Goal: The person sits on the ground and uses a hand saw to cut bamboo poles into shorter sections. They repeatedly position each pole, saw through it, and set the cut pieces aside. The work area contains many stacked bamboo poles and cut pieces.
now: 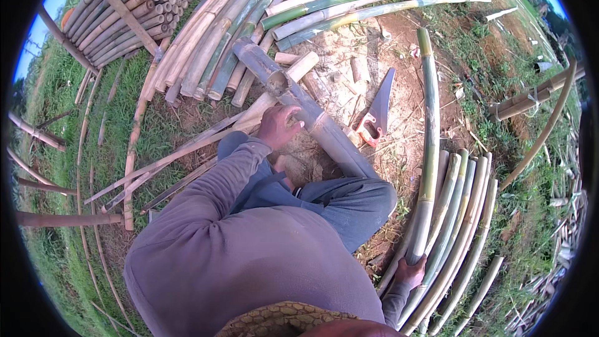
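Observation:
At the right, my right hand (410,271) is wrapped round the lower end of a long greenish bamboo pole (430,137), which points away from me over a row of other poles. My left hand (279,126) is raised over my lap, thumb and fingers curved apart with nothing between them. Just beyond it lies a thick, dark bamboo piece (331,140) with a notch cut in its top, running slantwise to my bent knee. A handsaw (379,109) with an orange-red handle lies on the ground to the right of that piece.
Cut bamboo poles (212,37) lie in a bundle at the far left, and more green poles (374,0) stretch across the far side. Several poles (458,224) rest beside my right arm. A tall bamboo stack (140,3) stands at the back left. Short offcuts (359,70) lie near the saw.

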